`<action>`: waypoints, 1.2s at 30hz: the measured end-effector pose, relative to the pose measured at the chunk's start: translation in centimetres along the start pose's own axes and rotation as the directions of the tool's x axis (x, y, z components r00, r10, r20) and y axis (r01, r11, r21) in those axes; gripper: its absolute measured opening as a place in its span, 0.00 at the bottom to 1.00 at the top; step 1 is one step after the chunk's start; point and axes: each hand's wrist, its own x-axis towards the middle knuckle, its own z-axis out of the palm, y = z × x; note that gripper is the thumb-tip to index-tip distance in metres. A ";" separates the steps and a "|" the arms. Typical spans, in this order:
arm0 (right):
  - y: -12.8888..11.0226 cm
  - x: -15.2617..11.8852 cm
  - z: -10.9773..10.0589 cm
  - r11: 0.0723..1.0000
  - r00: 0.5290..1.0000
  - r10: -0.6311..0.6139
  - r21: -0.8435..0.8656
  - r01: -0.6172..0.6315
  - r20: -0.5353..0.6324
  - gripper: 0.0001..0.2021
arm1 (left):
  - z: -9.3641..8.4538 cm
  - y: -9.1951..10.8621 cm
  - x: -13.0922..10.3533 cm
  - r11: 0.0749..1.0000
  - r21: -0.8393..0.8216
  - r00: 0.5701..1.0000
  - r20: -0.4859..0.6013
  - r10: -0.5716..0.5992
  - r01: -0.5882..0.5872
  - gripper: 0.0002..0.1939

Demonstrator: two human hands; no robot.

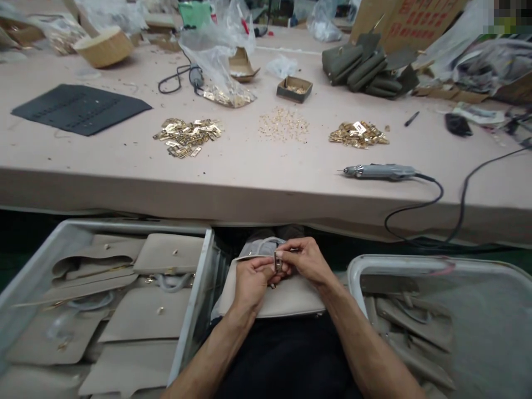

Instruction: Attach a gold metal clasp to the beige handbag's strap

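A beige handbag [286, 299] lies on my lap below the table edge. My left hand [251, 277] rests on the bag and pinches a small gold metal clasp [278, 261] from the left. My right hand [305, 259] grips the same clasp from the right, fingers closed over it. The clasp sits at the bag's upper edge, near its curved handle [261, 245]. Both forearms reach up from the bottom of the view.
A grey bin [195, 310] of beige bags stands at my left, another bin [415, 263] at my right. On the pink table [249, 177] lie gold clasp piles [187, 136] [359, 134], small gold screws [284, 124], a corded electric screwdriver [380, 172], a dark mat [78, 108] and olive bags [366, 69].
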 end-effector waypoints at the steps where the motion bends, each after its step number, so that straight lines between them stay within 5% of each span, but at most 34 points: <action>1: 0.2 0.0 0.0 1.000 1.000 0.018 -0.021 -0.018 -0.004 0.16 | 0.0 0.0 0.0 1.000 -0.002 1.000 -0.002 -0.001 0.001 0.20; 13: 2.4 0.2 -0.4 0.997 0.998 0.008 -0.073 -0.013 -0.055 0.14 | -0.1 -0.5 -0.1 1.000 0.004 1.000 0.014 -0.021 0.021 0.21; 24: 2.1 0.0 -0.2 0.992 0.995 -0.042 -0.119 0.031 -0.090 0.10 | 0.5 0.2 -0.4 0.999 -0.017 0.999 0.013 -0.042 0.043 0.18; 32: 3.2 0.2 -0.1 0.979 0.991 -0.075 -0.200 0.051 -0.115 0.09 | 1.2 0.1 -0.4 0.999 -0.019 0.997 -0.066 -0.037 0.036 0.14; 36: 2.9 -0.7 0.1 0.902 0.934 -0.325 -0.345 0.259 -0.148 0.07 | 1.3 -0.3 0.1 1.000 0.010 0.994 -0.111 -0.023 0.024 0.13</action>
